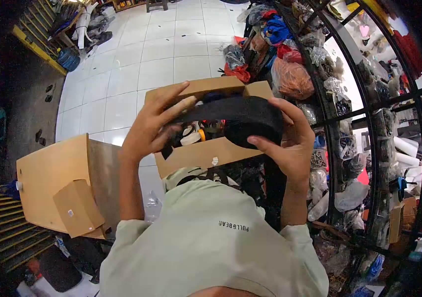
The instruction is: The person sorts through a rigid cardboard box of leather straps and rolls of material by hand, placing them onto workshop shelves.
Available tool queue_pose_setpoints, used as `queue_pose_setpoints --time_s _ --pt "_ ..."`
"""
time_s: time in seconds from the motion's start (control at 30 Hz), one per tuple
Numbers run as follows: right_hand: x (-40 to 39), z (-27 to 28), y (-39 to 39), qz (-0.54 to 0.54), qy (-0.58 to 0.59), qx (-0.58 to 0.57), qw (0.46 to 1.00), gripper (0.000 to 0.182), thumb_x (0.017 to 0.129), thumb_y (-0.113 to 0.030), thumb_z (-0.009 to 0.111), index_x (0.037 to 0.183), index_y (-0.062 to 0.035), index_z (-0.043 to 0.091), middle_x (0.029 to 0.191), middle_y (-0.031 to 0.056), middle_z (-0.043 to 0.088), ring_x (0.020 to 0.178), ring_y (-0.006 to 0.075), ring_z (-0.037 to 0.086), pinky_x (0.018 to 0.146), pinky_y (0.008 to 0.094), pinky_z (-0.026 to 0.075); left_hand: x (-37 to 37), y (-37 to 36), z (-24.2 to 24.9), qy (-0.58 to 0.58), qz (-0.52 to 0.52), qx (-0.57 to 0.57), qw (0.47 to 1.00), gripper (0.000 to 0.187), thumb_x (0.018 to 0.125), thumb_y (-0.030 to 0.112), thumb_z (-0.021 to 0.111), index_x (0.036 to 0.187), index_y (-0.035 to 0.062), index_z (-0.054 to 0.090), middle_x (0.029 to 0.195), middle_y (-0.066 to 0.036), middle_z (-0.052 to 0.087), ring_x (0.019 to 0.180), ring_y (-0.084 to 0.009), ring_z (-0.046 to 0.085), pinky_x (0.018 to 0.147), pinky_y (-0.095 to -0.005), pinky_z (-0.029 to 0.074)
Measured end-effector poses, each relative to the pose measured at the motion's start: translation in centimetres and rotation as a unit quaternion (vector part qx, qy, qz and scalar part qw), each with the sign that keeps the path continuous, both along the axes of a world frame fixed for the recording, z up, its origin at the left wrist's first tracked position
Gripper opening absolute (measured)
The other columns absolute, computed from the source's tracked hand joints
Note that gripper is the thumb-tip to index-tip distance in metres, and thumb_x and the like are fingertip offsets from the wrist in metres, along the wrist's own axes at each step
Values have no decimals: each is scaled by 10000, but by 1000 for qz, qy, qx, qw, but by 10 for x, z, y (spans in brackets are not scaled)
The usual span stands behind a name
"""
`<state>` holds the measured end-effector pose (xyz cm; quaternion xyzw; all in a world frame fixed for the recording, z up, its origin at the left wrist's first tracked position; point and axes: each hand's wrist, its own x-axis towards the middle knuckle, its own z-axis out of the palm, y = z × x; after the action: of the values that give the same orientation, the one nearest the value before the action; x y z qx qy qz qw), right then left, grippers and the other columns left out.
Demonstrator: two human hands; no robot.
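While the right hand grips the black webbing roll over the open cardboard box, its loose strip runs leftward to the left hand, fingers pinching that end. Strip's long axis lies roughly horizontal between both hands; roll sits nearer the right.

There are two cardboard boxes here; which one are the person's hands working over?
The open box at centre, filled with small items. The left hand and right hand hold a black roll of strap above it. The other box sits apart at lower left, untouched.
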<state>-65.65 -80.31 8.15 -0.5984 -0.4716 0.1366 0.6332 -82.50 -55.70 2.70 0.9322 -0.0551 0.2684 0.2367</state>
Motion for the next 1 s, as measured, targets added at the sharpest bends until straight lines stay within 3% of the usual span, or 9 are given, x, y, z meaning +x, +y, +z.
queue_pose_setpoints --time_s 0.07,0.13,0.27,0.43,0.57,0.7,0.77,0.9,1.0 --pt "2 4 1 -38 -20 -46 998 802 620 93 842 1326 -10 475 1179 135 622 1098 224 620 947 324 514 1 -19 0 -21 -28 -233 972 1074 667 487 804 1520 104 276 1529 -175 343 1404 -365 337 1127 -485 308" --pt "0 6 3 -20 -7 -47 999 790 636 41 855 1330 -34 484 1207 121 615 1118 215 612 944 330 518 8 -21 0 -32 -52 -260 964 1296 598 650 799 1549 78 129 1539 -192 316 1425 -343 312 1138 -480 286" --pt "-7 -2 13 54 -24 -20 998 818 652 -16 871 1358 -60 459 1206 94 611 1126 208 607 935 339 523 51 -57 17 -112 -157 -411 891 1138 736 725 650 1523 26 218 1489 -208 395 1378 -329 392 1123 -444 309" --pt "-27 -12 26 -83 101 128 983 715 686 7 853 1291 -34 475 1186 167 593 1110 251 603 946 342 510 87 -103 23 -308 -154 -462 817 585 956 411 578 1349 -17 503 1345 -201 539 1248 -300 531 1066 -402 377" --pt "-29 -18 32 -103 139 84 981 652 738 -31 824 1229 -71 397 1116 106 552 1022 196 601 897 310 513 86 -80 23 -218 -115 -370 896 391 939 180 610 1289 8 578 1247 -168 618 1152 -279 594 1014 -368 422" --pt "3 -13 7 12 168 -83 982 590 734 -47 838 1116 -82 390 1068 76 547 953 130 578 776 255 520 84 -61 25 36 -156 -327 931 592 958 215 586 1475 33 364 1373 -161 536 1290 -265 496 1092 -360 338" --pt "9 -13 9 14 181 -69 981 570 735 -45 838 1098 -80 399 1065 69 552 932 115 573 766 246 513 95 -71 23 -5 -156 -398 904 585 977 260 563 1470 18 363 1413 -167 495 1318 -261 460 1109 -368 314" --pt "-15 -31 25 -234 133 90 959 400 788 -91 815 962 -79 455 849 -21 489 844 74 532 699 203 456 113 -118 22 -178 -44 -504 844 477 981 193 531 1413 9 448 1343 -146 543 1249 -241 499 1093 -361 331" --pt "7 -72 1 -218 191 58 955 376 825 -142 793 975 -75 455 852 -19 482 839 71 508 694 203 437 125 -118 16 -124 -69 -533 834 451 979 158 525 1399 8 464 1319 -133 560 1230 -230 511 1078 -351 351"
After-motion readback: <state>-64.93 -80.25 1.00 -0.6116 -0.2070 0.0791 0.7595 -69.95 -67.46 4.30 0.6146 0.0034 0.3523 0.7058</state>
